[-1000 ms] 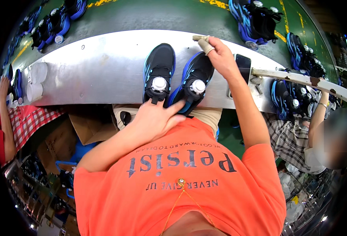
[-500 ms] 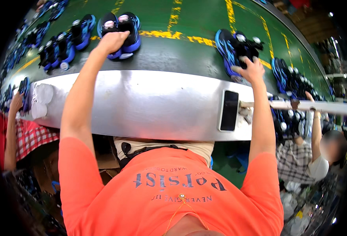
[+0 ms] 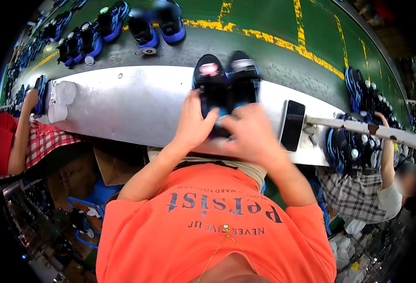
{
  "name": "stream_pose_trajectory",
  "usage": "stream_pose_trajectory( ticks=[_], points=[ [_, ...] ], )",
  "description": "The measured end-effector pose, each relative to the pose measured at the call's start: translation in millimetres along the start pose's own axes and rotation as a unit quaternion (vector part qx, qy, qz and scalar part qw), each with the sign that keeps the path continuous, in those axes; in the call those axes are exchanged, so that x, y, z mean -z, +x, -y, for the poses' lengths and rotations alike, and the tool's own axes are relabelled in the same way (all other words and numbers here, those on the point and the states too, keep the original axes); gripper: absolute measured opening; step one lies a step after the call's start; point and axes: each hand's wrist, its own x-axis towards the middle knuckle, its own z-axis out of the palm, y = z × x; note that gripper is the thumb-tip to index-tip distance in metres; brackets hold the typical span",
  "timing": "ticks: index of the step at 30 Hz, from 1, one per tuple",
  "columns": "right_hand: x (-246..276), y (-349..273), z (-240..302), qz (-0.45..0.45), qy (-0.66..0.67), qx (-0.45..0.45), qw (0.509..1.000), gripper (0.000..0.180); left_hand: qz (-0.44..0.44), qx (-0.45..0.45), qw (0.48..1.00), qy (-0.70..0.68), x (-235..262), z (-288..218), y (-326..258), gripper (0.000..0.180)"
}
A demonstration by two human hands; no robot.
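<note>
A pair of black and blue sneakers is over the metal bench (image 3: 132, 106) in front of me, toes away from me. The left sneaker (image 3: 210, 78) has a pink and white label inside; the right sneaker (image 3: 244, 70) has a whitish one and is smeared by motion. My left hand (image 3: 194, 123) is closed on the left sneaker's side near the heel. Curled at the heel of the right sneaker, my right hand (image 3: 255, 132) is partly blurred; its fingertips are hidden. Bright blue shows between my hands.
A phone (image 3: 293, 125) lies on the bench by a white metal bar (image 3: 368, 129). Beyond the bench, a green surface (image 3: 264, 16) with yellow lines carries sneakers (image 3: 144, 35). White shoe-shaped pieces (image 3: 61, 101) lie at left. Co-workers' arms (image 3: 23, 127) show at both sides.
Both hands have drawn back from the sneakers beyond the bench and come together over it, now with a pair between them. The pair at far right has left its spot. The whole view has shifted.
</note>
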Motion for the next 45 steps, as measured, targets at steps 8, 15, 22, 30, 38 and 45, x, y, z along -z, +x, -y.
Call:
stream_pose_trajectory(
  ticks=[8,15,22,30,38,45],
  points=[
    [-3,-15,28,0.056,0.357,0.075,0.929,0.023,-0.066,-0.071,0.970,0.221,63,13,39,0.025],
    [27,-27,-49,-0.007,0.255,-0.053,0.965,0.054,0.063,-0.125,0.984,0.107,44,-25,-39,0.021],
    [0,8,-47,0.042,0.208,0.051,0.976,0.061,0.037,-0.073,0.994,0.076,9,-10,-29,0.014],
    [3,-24,-27,0.064,0.123,0.036,0.990,0.044,0.030,0.070,0.993,-0.092,12,-15,-38,0.031],
    [2,-44,-23,0.031,0.217,-0.045,0.975,0.044,0.296,0.176,0.922,-0.177,30,-41,-43,0.027],
    [14,-38,-29,-0.001,0.231,-0.093,0.968,0.038,0.270,0.159,0.936,-0.158,6,-36,-41,0.025]
  ],
)
